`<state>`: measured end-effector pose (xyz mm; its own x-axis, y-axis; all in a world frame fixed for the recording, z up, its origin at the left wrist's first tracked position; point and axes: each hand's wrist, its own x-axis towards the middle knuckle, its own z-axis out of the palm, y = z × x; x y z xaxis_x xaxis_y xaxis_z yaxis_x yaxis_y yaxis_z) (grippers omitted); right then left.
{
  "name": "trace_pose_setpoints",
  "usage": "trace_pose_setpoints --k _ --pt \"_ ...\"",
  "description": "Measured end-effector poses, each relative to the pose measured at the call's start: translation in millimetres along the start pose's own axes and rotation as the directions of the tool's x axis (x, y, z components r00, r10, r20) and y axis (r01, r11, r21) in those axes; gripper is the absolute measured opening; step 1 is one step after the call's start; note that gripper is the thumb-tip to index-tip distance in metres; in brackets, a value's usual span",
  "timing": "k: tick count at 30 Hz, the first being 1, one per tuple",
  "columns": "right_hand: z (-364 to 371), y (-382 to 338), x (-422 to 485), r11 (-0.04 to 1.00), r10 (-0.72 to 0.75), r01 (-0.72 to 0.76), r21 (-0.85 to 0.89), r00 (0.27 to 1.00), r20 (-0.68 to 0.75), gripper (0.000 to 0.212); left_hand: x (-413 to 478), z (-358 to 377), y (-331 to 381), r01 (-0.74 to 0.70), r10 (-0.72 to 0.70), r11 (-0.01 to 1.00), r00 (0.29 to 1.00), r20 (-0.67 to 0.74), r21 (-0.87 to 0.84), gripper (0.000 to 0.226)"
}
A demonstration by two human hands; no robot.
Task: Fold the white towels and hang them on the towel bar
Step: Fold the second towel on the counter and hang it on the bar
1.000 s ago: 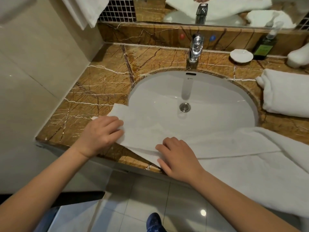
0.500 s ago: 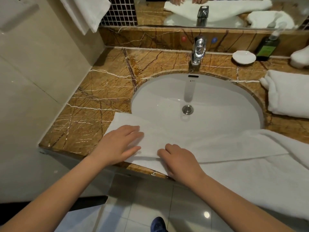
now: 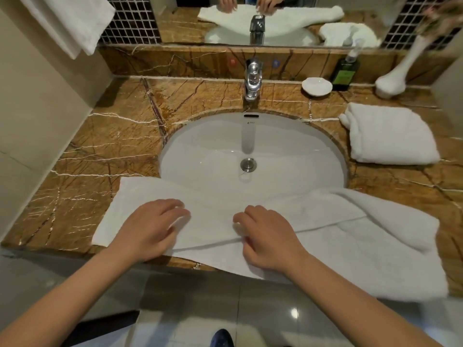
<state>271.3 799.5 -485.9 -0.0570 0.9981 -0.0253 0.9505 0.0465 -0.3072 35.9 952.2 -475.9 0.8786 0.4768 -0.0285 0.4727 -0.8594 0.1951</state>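
A long white towel [image 3: 325, 221] lies across the front of the marble counter [image 3: 112, 136] and sags over the near rim of the sink [image 3: 213, 146]. Its right end is bunched and hangs past the counter's front edge. My left hand [image 3: 152, 226] rests on the towel's left part, fingers curled and pinching a bit of cloth at the fingertips. My right hand [image 3: 265, 236] is a little to the right, fingers curled on the hem that runs along the towel. A second white towel [image 3: 390, 136] lies folded on the counter's right side. Another white towel [image 3: 75, 18] hangs at the top left.
A chrome faucet [image 3: 253, 78] stands behind the basin. At the back right are a white soap dish [image 3: 317, 86], a dark green pump bottle [image 3: 345, 71] and a white vase [image 3: 398, 76]. A beige wall closes the left side. The mirror reflects the hands.
Both hands slid along the towel toward the front middle and curled their fingers on the cloth. The towel's left end now lies flatter and wider on the counter.
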Motion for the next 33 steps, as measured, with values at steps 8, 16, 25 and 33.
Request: trace_pose_setpoints --k 8,16,25,33 --pt "-19 84 -69 0.951 0.282 -0.297 -0.086 0.947 -0.152 0.012 63 26 94 -0.256 0.257 0.966 0.954 0.153 -0.027 0.037" --pt "-30 91 -75 0.992 0.069 -0.106 -0.072 0.913 -0.402 0.01 72 24 108 -0.34 0.339 0.939 0.94 -0.037 -0.05 0.011" --pt "24 77 -120 0.978 -0.143 0.103 -0.181 0.964 -0.225 0.008 55 40 104 -0.387 0.388 0.922 0.921 0.036 -0.021 0.019" --pt "1 112 -88 0.991 -0.032 0.003 -0.133 0.977 -0.213 0.012 60 49 106 -0.146 0.148 0.985 0.989 0.013 -0.092 0.022"
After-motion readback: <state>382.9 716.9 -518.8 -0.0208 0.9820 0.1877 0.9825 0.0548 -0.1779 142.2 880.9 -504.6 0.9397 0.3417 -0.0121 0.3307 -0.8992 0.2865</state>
